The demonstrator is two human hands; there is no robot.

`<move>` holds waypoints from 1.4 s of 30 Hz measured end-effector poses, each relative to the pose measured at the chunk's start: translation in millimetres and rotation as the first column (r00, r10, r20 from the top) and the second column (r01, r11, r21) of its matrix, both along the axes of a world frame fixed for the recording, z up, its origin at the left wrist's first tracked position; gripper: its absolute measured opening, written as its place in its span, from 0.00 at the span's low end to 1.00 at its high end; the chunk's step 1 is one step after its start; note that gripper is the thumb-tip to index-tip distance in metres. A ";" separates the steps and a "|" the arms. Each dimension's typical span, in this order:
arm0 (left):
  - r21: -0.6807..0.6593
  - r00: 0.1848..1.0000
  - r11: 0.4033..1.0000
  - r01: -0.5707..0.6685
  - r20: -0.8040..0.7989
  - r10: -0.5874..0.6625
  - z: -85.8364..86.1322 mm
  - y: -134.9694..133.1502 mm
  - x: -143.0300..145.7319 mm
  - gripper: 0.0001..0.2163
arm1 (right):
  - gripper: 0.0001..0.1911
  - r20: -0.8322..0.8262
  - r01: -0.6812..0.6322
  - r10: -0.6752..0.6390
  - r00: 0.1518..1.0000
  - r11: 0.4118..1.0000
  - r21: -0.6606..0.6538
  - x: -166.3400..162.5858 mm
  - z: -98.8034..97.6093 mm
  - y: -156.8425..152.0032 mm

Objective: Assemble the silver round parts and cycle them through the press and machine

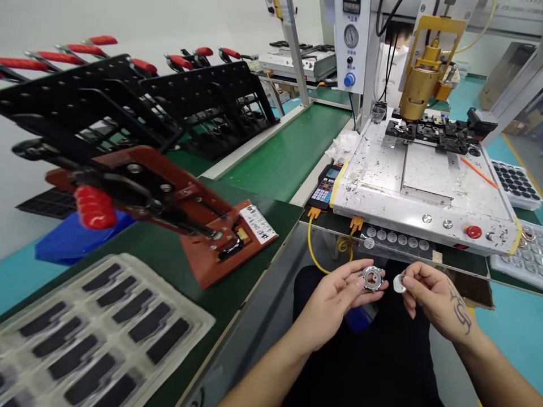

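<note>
My left hand (pixel 339 291) is closed around a shiny metal watch case (pixel 372 278) with a round opening, held face up above my lap. A short gap to its right, my right hand (pixel 428 291) pinches a small round silvery disc (pixel 399 283) with markings between thumb and fingertips. The disc and the watch case are apart. Beyond both hands, a row of similar round discs (pixel 392 237) lies along the front edge below the white machine.
A white machine (pixel 373 186) with a gold cylindrical head (pixel 419 85) and red button (pixel 472 231) stands ahead. To the left are a brown clamp fixture (pixel 199 265), a tray of black parts (pixel 169 299) and black racks (pixel 212 90) with red handles. A keypad controller (pixel 324 189) lies beside the machine.
</note>
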State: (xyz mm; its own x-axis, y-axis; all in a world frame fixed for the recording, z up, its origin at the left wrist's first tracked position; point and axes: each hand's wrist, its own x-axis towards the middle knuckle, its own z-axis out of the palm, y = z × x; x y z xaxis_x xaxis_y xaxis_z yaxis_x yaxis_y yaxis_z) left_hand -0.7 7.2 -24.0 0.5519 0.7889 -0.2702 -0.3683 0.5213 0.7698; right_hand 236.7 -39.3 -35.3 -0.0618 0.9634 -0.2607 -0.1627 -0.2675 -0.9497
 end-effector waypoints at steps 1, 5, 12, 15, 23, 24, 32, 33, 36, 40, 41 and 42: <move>0.006 1.000 1.000 0.005 -0.003 -0.005 0.8 -0.8 -1.2 0.24 | 0.17 -0.006 -0.016 0.016 1.000 1.000 -0.009 0.7 -0.1 -0.9; 0.027 1.000 1.000 0.013 -0.001 -0.013 3.2 -4.1 -4.7 0.23 | 0.18 0.012 -0.047 0.047 0.999 0.999 0.000 1.4 2.8 -2.7; -0.004 1.000 1.000 0.017 0.004 -0.017 5.1 -6.3 -6.3 0.24 | 0.18 0.046 -0.035 0.034 0.998 0.999 0.028 -0.6 8.1 -0.6; -0.030 0.999 0.999 0.020 0.035 -0.019 7.2 -6.2 -5.3 0.24 | 0.18 0.045 -0.026 0.024 0.999 0.998 0.053 -0.6 9.2 1.2; -0.037 0.999 0.999 0.012 0.053 -0.010 9.3 -6.2 -4.2 0.22 | 0.17 0.073 -0.045 0.039 0.997 0.996 0.079 -1.4 13.5 1.1; -0.033 0.999 0.999 0.009 0.048 -0.007 8.7 -6.3 -4.4 0.22 | 0.17 0.084 -0.052 0.044 0.995 0.995 0.090 -2.4 14.8 1.5; 0.042 1.000 0.999 0.008 -0.020 -0.007 4.3 -10.2 -0.6 0.24 | 0.14 0.278 -0.142 0.091 0.956 0.975 0.171 -20.9 31.4 6.4; 0.058 0.999 0.998 0.011 -0.032 -0.009 4.3 -11.2 0.2 0.24 | 0.14 0.305 -0.156 0.098 0.947 0.973 0.171 -23.5 32.6 6.8; 0.103 0.997 0.995 0.010 -0.073 -0.002 4.9 -13.8 1.5 0.24 | 0.14 0.358 -0.172 0.097 0.929 0.968 0.184 -28.9 33.6 8.0; 0.128 0.996 0.992 0.021 -0.090 -0.009 5.5 -15.7 1.4 0.24 | 0.13 0.374 -0.163 0.074 0.924 0.963 0.213 -30.8 32.4 8.1; 0.131 0.996 0.991 0.022 -0.090 -0.010 5.4 -16.0 1.4 0.24 | 0.13 0.379 -0.163 0.071 0.923 0.962 0.219 -30.9 32.2 7.9; 0.133 0.996 0.991 0.021 -0.089 -0.009 5.3 -16.4 1.5 0.25 | 0.13 0.384 -0.163 0.067 0.921 0.961 0.223 -31.0 32.1 7.6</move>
